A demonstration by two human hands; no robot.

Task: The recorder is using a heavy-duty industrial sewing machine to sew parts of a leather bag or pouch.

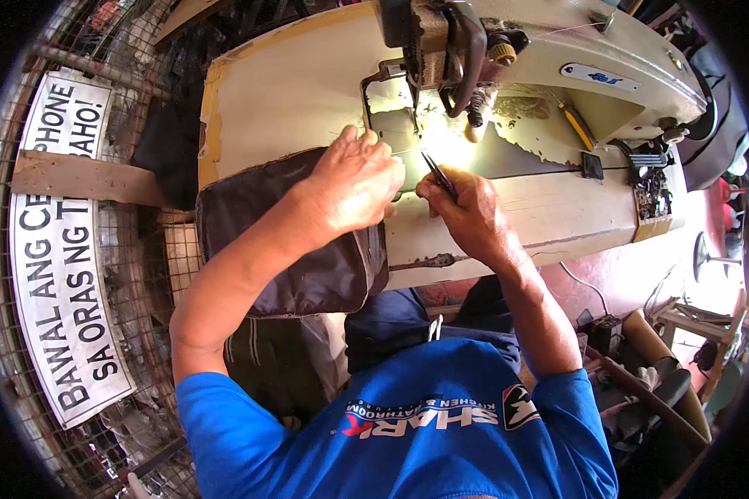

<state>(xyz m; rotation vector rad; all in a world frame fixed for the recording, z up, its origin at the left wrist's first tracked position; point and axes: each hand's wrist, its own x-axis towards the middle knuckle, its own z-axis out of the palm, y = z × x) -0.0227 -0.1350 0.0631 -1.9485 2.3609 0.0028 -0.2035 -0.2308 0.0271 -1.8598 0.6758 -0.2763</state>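
Observation:
My left hand [359,179] is closed in a pinch just left of the needle area of a sewing machine [549,58]. A thin pale thread [407,151] runs from its fingers toward the needle. My right hand [474,212] grips a slim dark pointed tool [441,178], like snips or tweezers. Its tip points up and left, close to the thread under the machine's bright lamp. Beneath my left forearm lies a dark brown sheet of leather-like material [258,216], hanging over the front edge of the worn cream table [291,79].
A yellow-and-black cutter knife [576,125] lies under the machine arm, with a small black piece [592,165] nearby. Small metal parts [653,187] sit at the table's right end. A wire mesh wall with a white sign [58,249] stands left. Clutter fills the floor at right.

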